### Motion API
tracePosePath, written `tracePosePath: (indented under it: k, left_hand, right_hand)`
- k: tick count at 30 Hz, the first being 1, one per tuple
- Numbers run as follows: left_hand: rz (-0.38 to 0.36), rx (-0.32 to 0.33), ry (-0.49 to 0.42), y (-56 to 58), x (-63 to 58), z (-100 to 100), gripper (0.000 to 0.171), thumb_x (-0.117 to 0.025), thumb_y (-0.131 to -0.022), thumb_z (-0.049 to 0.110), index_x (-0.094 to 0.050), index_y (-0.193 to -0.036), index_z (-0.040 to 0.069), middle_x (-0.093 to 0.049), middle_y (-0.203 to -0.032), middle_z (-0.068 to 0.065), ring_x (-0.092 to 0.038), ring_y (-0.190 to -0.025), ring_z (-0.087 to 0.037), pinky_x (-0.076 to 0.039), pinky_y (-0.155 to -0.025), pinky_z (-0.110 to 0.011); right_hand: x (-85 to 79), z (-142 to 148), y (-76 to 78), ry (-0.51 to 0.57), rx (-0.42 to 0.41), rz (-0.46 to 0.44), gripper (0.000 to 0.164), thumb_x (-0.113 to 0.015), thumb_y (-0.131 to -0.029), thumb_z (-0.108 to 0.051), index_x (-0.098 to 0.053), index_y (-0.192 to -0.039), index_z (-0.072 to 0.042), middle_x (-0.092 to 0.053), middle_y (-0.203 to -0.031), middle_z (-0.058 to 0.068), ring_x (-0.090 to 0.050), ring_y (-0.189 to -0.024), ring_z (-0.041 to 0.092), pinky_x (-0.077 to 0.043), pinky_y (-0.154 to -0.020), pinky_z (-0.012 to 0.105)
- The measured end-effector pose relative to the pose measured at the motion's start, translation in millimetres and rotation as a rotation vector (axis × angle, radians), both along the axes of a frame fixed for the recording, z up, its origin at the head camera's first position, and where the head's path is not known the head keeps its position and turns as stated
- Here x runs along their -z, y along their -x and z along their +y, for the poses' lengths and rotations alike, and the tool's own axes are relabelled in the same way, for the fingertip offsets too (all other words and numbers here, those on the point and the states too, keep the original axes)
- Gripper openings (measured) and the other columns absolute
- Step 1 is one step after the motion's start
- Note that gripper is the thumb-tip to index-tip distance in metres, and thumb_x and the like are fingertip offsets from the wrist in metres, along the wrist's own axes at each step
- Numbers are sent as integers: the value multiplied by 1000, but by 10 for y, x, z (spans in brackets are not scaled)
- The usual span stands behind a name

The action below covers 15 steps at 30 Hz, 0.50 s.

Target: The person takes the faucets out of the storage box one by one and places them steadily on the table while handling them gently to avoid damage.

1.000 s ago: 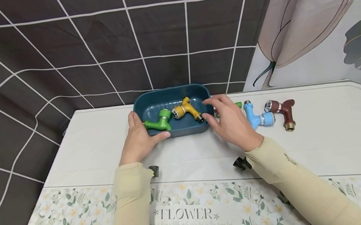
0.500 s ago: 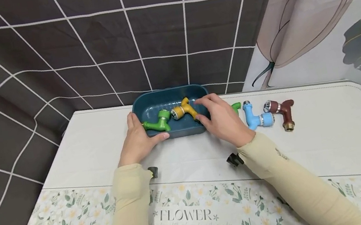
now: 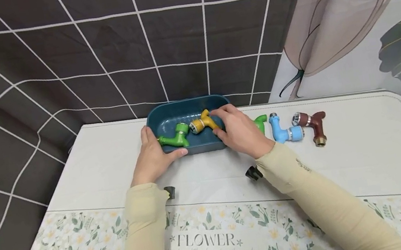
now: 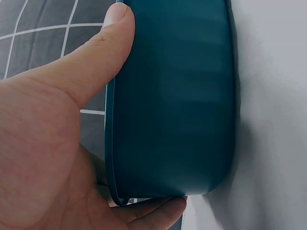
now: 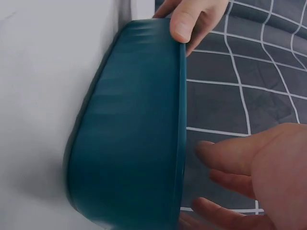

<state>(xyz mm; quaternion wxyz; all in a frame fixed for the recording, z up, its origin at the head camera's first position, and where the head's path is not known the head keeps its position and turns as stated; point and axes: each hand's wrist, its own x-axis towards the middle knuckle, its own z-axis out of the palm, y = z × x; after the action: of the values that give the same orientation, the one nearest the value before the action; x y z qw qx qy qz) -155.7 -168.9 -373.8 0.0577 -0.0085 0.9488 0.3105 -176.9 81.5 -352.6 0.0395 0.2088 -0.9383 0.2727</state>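
A dark teal plastic basin stands at the table's back edge. Inside it lie a green tap on the left and a yellow tap on the right. My left hand holds the basin's near left corner, thumb over the front rim and fingers along the end wall. Over the right end reaches my right hand, with thumb and forefinger apart beside the yellow tap and hiding its lower end. The right wrist view shows these fingers spread above the rim.
Right of the basin, a second green tap, partly behind my right hand, a light blue tap and a dark red tap lie on the white, flower-patterned tablecloth. A dark checked curtain hangs close behind the basin.
My right hand has moved left over the basin, towards the yellow tap, and uncovered more of the green tap on the table. My left hand stays on the basin's corner.
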Motion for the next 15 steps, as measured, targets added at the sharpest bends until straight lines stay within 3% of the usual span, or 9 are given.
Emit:
tracePosePath:
  k: [15]
  left_hand:
    - [0, 0, -4, -2, 0, -4, 130, -79, -83, 51, 11, -155, -9, 12, -166, -21, -17, -150, -41, -27, -118, -50]
  right_hand:
    - [14, -99, 131, -77, -20, -92, 49, -75, -91, -12, -60, -137, -3, -53, -136, 21, -61, -111, 33, -53, -94, 42]
